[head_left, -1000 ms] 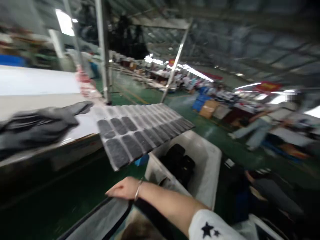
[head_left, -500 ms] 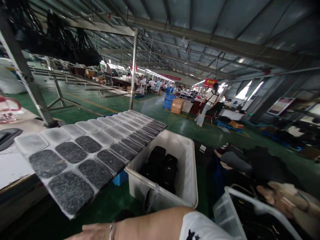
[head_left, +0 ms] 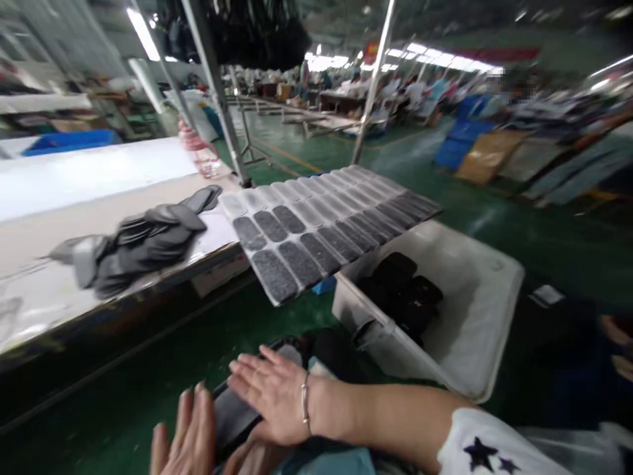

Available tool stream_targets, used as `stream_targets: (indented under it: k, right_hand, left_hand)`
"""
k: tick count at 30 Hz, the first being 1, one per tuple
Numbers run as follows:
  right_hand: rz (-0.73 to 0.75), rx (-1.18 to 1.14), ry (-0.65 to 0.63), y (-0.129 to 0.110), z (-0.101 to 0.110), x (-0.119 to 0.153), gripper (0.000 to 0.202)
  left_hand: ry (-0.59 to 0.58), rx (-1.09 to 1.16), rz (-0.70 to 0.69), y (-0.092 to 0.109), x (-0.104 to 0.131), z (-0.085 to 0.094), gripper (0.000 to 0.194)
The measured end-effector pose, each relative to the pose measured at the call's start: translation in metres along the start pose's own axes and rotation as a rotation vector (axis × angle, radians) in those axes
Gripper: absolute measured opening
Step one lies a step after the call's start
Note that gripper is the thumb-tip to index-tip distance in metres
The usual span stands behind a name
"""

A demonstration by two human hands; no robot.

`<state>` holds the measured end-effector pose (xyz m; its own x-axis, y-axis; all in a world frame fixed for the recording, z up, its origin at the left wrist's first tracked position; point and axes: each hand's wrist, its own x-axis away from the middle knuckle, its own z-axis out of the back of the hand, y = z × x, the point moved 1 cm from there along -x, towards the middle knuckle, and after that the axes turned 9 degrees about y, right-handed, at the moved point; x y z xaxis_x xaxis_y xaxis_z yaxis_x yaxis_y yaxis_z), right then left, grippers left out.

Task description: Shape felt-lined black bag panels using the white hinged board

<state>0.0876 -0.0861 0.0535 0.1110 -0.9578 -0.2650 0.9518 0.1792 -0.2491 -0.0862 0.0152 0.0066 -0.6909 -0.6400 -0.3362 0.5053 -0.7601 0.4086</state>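
My right hand (head_left: 277, 396), with a silver bracelet at the wrist, is stretched out flat, fingers a little apart. It lies over a grey, dark-edged item (head_left: 232, 412) low in the view; whether they touch I cannot tell. Just left of it my left hand (head_left: 186, 432) is raised, fingers extended, partly cut off by the bottom edge. Nothing shows in either hand. Ahead is a slanted board (head_left: 316, 227) carrying rows of rounded pads, some dark speckled and some pale. A heap of grey rounded pieces (head_left: 148, 241) lies to the left.
The worktable (head_left: 148, 178) runs along the left, with a pink bottle (head_left: 202, 155) on it. A white plastic bin (head_left: 475, 316) holding black cases (head_left: 415, 297) stands right of the board. Metal rack posts (head_left: 373, 86) rise behind. A blue tray (head_left: 69, 140) sits far left.
My view has swung left, bringing the worktable and grey heap into sight. My right hand now shows fully over the grey item, and my left hand has come into view.
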Motion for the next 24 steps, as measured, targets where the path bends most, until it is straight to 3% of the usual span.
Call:
stream_targets:
  k: [3,5,7,10,12,14,17,21,24]
  right_hand:
    - [-0.021,-0.088,-0.009,-0.009,-0.018,-0.004,0.062]
    - [-0.069,-0.108,-0.008,-0.011,-0.029,-0.006,0.050]
    - [-0.105,-0.134,-0.020,-0.011,-0.032,-0.007,0.048]
    - [-0.055,-0.219,-0.055,-0.004,-0.019,-0.004,0.056]
    - [-0.009,-0.253,-0.064,0.005,-0.007,0.006,0.081]
    - [-0.063,-0.205,-0.031,0.020,-0.001,0.021,0.105]
    - [-0.217,-0.101,0.051,0.053,-0.015,0.045,0.128]
    - [-0.083,0.011,0.161,0.084,-0.052,0.059,0.116]
    - [-0.100,0.108,0.280,0.089,-0.067,0.055,0.097]
  left_hand:
    - [-0.055,-0.241,-0.293,-0.004,0.019,0.023,0.083]
    - [-0.076,-0.339,-0.360,0.002,0.018,0.025,0.085]
    - [-0.091,-0.365,-0.340,0.009,0.014,0.023,0.085]
    - [-0.106,-0.324,-0.282,0.014,0.012,0.023,0.084]
    - [-0.116,-0.276,-0.244,0.013,0.015,0.026,0.082]
    - [-0.139,-0.225,-0.213,0.009,0.019,0.027,0.081]
    - [-0.153,-0.124,-0.184,-0.004,0.024,0.019,0.087]
    - [-0.110,0.037,-0.138,-0.032,0.037,-0.010,0.100]
    - [-0.119,0.109,-0.047,-0.054,0.046,-0.030,0.076]
